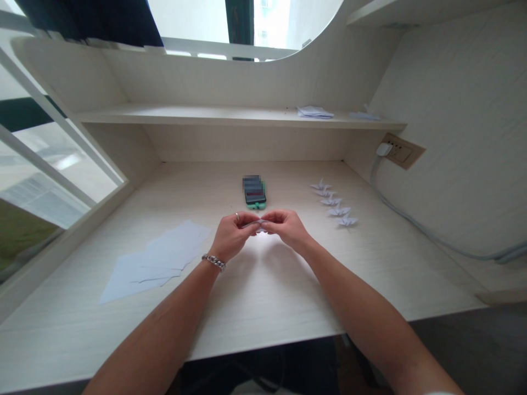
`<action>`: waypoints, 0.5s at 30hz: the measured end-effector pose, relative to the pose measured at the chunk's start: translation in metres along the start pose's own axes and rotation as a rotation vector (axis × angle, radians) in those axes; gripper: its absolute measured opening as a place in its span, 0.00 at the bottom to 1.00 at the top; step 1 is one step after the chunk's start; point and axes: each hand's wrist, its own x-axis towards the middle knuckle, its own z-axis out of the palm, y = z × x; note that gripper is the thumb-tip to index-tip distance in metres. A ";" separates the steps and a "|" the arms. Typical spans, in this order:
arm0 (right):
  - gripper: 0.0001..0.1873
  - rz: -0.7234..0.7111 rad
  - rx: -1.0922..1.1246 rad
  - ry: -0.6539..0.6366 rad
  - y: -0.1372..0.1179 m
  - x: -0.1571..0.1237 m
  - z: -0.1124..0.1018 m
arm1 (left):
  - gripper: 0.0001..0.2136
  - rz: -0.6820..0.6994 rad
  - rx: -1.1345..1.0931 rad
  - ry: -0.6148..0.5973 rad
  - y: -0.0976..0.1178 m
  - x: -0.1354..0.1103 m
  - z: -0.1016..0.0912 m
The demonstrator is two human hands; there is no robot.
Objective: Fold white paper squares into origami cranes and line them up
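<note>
Both my hands meet over the middle of the pale wooden desk (263, 296), pinching one small folded piece of white paper (256, 224) between them. My left hand (231, 236), with a ring and a metal bracelet, grips its left end with closed fingers. My right hand (287, 227) pinches its right end. A phone (253, 192) in a green case lies flat just beyond my hands. A row of several folded paper cranes (335, 204) stands to the right of my hands.
Loose white paper sheets (156, 260) lie fanned at the left of the desk. More folded paper (315, 112) rests on the shelf above. A wall socket with a white plug (385, 149) and its cable runs along the right wall. A window rail borders the left.
</note>
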 end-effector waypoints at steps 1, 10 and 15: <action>0.15 0.000 0.000 -0.001 0.000 0.000 0.000 | 0.14 -0.008 -0.002 0.000 0.000 0.000 0.000; 0.12 0.031 0.051 0.025 -0.007 -0.004 0.004 | 0.11 -0.045 -0.026 -0.040 0.007 -0.001 -0.001; 0.10 0.061 0.083 0.011 -0.014 -0.008 0.005 | 0.08 -0.058 -0.077 -0.023 0.012 -0.002 0.000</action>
